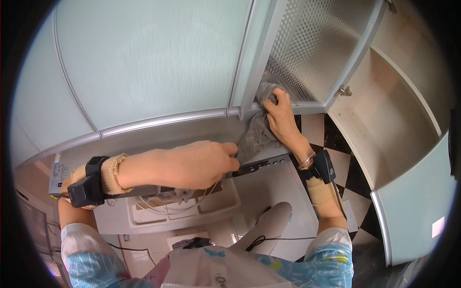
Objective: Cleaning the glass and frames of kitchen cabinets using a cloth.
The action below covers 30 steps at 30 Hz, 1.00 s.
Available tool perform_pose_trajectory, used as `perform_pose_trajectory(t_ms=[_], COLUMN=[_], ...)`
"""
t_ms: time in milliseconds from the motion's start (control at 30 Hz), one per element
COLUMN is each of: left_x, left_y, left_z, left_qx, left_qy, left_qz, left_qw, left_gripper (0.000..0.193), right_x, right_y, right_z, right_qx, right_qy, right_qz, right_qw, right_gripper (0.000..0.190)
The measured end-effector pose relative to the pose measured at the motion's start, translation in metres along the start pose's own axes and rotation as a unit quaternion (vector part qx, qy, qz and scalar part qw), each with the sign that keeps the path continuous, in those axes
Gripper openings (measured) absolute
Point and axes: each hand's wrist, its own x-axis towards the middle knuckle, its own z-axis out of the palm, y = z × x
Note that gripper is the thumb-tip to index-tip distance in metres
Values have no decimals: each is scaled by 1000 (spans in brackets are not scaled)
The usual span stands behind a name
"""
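A grey cloth (257, 135) hangs from my right hand (282, 111), whose fingers pinch its upper part against the lower corner of a textured glass cabinet door (306, 50) in a metal frame. The door stands swung out. My left hand (205, 162) reaches across below the closed pale green cabinet doors (155, 61). Its curled fingertips are beside the cloth's lower end; whether they grip it is hidden. A range hood's metal body (173, 133) lies behind the left hand, with a strip of buttons (266, 165) near the cloth.
At right is an open wall cabinet (396, 108) with a shelf and another pale green door (414, 216). Below lie a sink (219, 201), a looped white cable (162, 210), a countertop (273, 183) and my bent knee (281, 212). Black and white tiles (336, 162) cover the wall.
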Motion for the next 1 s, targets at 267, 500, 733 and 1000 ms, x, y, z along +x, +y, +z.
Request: perform_pose_trajectory(t_ms=[267, 500, 733, 1000], left_x=[0, -5, -16, -16], left_y=[-23, -42, -40, -54], left_z=[-11, 4, 8, 22], left_qx=[-103, -92, -109, -100], left_qy=[-10, 90, 102, 138], left_qz=[-18, -7, -16, 23], left_qw=[994, 992, 989, 985], left_gripper=[25, 29, 23, 30], right_x=[17, -27, 23, -48], right_y=[8, 57, -51, 56], right_z=[-17, -24, 18, -10], right_qx=[-10, -129, -86, -177], right_qy=[-138, -88, -44, -111], right_qz=[-14, 143, 89, 404], right_qw=[990, 977, 991, 891], right_gripper=[21, 21, 17, 27])
